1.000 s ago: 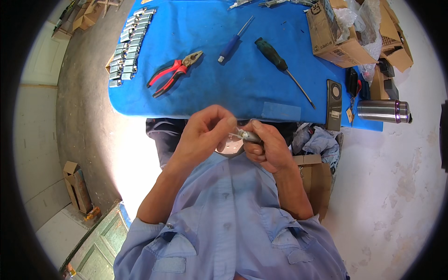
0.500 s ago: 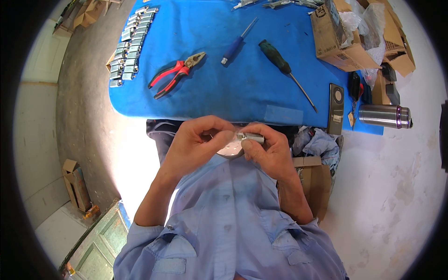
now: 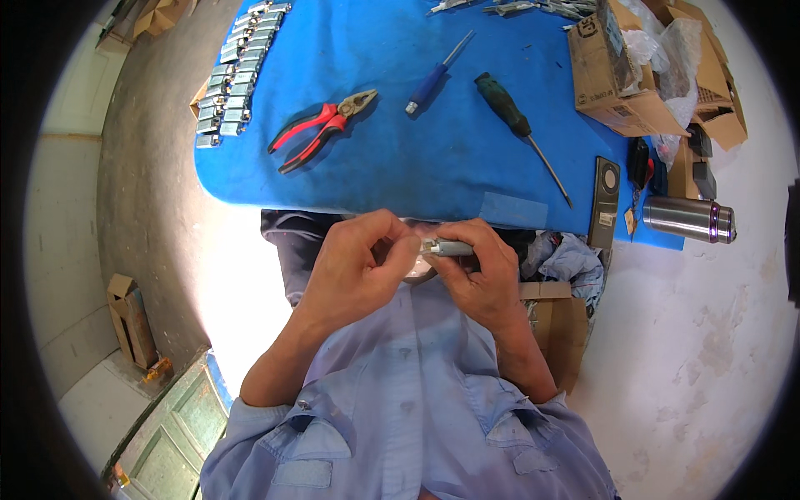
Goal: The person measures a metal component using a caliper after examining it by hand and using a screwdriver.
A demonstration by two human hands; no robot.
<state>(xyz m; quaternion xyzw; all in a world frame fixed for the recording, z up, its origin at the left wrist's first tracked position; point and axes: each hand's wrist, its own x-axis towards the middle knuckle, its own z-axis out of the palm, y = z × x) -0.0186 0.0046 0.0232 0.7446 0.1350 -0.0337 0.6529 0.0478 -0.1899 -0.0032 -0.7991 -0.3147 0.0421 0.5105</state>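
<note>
My right hand [image 3: 487, 275] grips a small silver metal piece [image 3: 450, 248] just below the table's front edge, holding it sideways with a pale fitting at its left end. My left hand [image 3: 354, 271] has thumb and forefinger pinched at that left end; what sits between them is too small to make out. Behind the fingers, a round pale dish [image 3: 415, 271] with small bits is partly hidden. On the blue-covered table [image 3: 375, 167] lie red-and-black pliers [image 3: 325, 125], a blue-handled screwdriver [image 3: 428, 87] and a green-handled screwdriver [image 3: 508, 112].
Rows of silver metal pieces [image 3: 242, 75] line the table's left. At right stand cardboard boxes [image 3: 612, 92] with plastic bags, a phone-like dark slab [image 3: 604, 200], keys [image 3: 637, 179] and a steel flask [image 3: 687, 218]. More metal parts [image 3: 533, 8] lie at the back; cardboard [image 3: 562, 333] is beside my right arm.
My right thumb has shifted down beneath the metal piece, which now lies more level. My left hand has moved slightly lower, still pinched. The table appears slightly shifted as the view moves.
</note>
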